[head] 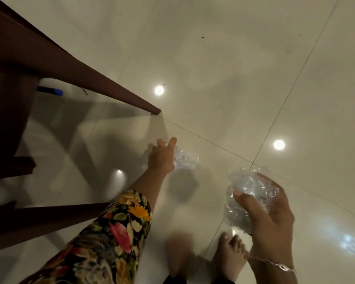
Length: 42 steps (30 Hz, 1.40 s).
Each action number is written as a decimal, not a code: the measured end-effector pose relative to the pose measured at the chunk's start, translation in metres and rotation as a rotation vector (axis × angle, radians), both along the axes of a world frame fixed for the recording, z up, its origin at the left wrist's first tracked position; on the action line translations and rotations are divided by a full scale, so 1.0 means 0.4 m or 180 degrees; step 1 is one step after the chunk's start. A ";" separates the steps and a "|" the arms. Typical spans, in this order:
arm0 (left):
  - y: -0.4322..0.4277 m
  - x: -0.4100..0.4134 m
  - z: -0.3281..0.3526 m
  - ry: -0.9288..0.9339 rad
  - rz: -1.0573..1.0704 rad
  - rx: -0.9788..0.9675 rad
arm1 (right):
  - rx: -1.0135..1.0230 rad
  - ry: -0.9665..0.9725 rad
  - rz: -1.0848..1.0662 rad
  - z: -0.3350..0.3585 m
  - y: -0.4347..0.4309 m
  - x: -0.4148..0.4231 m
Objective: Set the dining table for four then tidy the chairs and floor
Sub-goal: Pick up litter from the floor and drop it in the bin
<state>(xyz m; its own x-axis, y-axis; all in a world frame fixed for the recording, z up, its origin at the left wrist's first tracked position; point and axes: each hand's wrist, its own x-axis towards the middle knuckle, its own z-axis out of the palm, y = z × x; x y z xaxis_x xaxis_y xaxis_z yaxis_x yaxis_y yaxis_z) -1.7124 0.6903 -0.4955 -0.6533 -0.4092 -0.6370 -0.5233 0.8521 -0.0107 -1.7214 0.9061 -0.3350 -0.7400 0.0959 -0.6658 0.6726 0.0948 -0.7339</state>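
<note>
I look straight down at a glossy tiled floor. My left hand, at the end of a flowered sleeve, reaches low and grips a crumpled piece of clear plastic just above the floor; its shadow lies below it. My right hand, with a chain bracelet at the wrist, holds a bigger wad of crumpled clear plastic, thumb pressed over it. A dark wooden chair stands at the left, one leg ending close to my left hand.
My bare feet stand at the bottom edge. A blue-tipped object lies on the floor beneath the chair. Small dark specks dot the tiles at the top. Ceiling lamps reflect in the floor. Bare tiles spread to the right and far side.
</note>
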 end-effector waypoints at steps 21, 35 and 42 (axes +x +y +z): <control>0.422 0.299 1.155 0.0833 0.0986 0.1081 | 0.0862 0.0747 0.1176 0.859 0.349 0.325; 0.516 1.176 1.524 0.2444 0.3716 0.0775 | 0.0445 0.1846 0.3819 1.213 0.211 0.762; 0.545 1.713 1.585 0.3437 0.5397 0.0466 | -0.0026 0.2160 0.5113 1.278 0.029 1.228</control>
<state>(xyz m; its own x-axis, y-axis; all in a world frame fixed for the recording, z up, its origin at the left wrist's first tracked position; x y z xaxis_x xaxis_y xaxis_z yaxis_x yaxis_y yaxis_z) -1.0272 0.9085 0.1384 0.2004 -0.8932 -0.4026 -0.3847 -0.4496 0.8061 -1.2301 0.9175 0.1761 -0.2117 -0.9522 -0.2203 -0.4797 0.2976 -0.8254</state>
